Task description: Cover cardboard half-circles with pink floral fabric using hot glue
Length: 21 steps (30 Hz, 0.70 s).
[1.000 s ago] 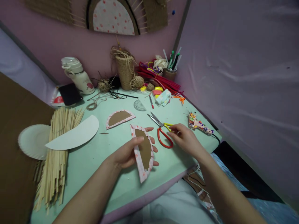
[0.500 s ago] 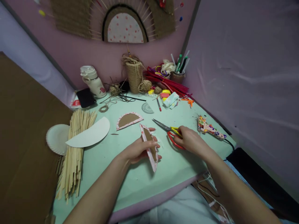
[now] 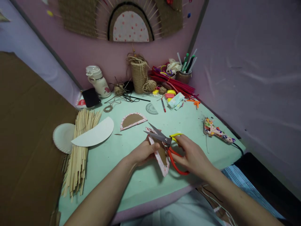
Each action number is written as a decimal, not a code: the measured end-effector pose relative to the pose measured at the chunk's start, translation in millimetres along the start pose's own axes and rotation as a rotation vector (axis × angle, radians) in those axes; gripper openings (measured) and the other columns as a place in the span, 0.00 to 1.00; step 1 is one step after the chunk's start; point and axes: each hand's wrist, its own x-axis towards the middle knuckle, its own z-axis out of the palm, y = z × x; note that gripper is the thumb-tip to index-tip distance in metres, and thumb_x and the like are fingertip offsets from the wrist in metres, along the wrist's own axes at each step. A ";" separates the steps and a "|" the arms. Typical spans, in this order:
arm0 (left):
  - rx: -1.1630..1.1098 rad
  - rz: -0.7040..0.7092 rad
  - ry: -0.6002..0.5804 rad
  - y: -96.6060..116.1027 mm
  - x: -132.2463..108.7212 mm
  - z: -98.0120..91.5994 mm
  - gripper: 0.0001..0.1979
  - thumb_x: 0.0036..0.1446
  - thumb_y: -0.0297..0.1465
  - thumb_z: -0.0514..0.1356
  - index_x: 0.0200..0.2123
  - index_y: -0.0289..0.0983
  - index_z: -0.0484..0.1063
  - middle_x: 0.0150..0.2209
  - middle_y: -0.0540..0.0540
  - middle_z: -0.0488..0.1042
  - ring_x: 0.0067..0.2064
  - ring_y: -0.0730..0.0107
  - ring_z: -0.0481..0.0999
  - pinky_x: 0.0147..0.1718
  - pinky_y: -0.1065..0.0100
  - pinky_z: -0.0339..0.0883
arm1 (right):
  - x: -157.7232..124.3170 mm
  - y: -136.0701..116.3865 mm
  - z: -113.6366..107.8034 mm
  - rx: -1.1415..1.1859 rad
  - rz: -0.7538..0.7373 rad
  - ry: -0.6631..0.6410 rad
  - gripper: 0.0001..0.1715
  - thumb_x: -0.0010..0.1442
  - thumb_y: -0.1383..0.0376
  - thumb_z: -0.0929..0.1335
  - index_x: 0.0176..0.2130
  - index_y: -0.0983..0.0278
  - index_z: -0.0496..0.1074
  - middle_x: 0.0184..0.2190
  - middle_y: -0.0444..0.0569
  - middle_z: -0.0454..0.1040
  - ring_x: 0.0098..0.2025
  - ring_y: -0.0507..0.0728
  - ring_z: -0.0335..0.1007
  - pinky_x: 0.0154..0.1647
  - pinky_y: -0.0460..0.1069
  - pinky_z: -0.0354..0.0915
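Note:
My left hand (image 3: pixel 146 150) grips a half-round cardboard piece (image 3: pixel 162 153) edged with pink-spotted white fabric, tilted above the table. In my right hand (image 3: pixel 191 153) is a pair of scissors (image 3: pixel 167 141) with one yellow and one red handle. The blades are spread and pass over the upper end of the held piece; whether they touch it I cannot tell. Just beyond lies a second fabric-edged cardboard half circle (image 3: pixel 132 120), flat on the green tabletop.
At left, a white paper shape (image 3: pixel 96 133) lies across a bundle of thin sticks (image 3: pixel 78 157), beside a paper plate (image 3: pixel 63 137). A glue gun (image 3: pixel 217 131) rests at right. Along the back stand a bottle (image 3: pixel 100 83), a twine spool (image 3: pixel 138 75) and a pen cup (image 3: pixel 184 76).
My right hand has brought the scissors left onto the cardboard piece, and their blades have opened. The view has shifted slightly. My left hand keeps its hold.

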 end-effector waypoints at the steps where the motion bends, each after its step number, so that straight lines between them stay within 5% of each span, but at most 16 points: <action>1: 0.017 -0.010 -0.007 0.1 -0.3 0.9 0.50 0.32 0.49 0.74 0.58 0.43 0.58 0.46 0.40 0.76 0.43 0.56 0.76 0.44 0.57 0.66 | -0.8 0.6 -1.7 -0.026 -0.004 -0.016 0.13 0.60 0.59 0.68 0.44 0.61 0.68 0.40 0.51 0.73 0.41 0.60 0.71 0.38 0.51 0.66; 9: 0.094 0.006 -0.118 -9.6 3.3 1.0 0.46 0.35 0.45 0.74 0.56 0.40 0.61 0.48 0.40 0.72 0.47 0.55 0.73 0.46 0.59 0.64 | -4.7 4.2 -7.6 -0.248 -0.036 -0.049 0.14 0.61 0.56 0.68 0.42 0.63 0.69 0.37 0.52 0.74 0.35 0.58 0.72 0.31 0.49 0.64; 21: 0.049 0.032 -0.136 -8.5 1.0 4.3 0.48 0.34 0.45 0.75 0.56 0.42 0.56 0.47 0.41 0.72 0.46 0.55 0.73 0.46 0.58 0.64 | -7.7 3.7 -3.1 -0.168 -0.024 -0.093 0.11 0.63 0.58 0.66 0.39 0.63 0.70 0.36 0.52 0.75 0.33 0.57 0.71 0.31 0.49 0.65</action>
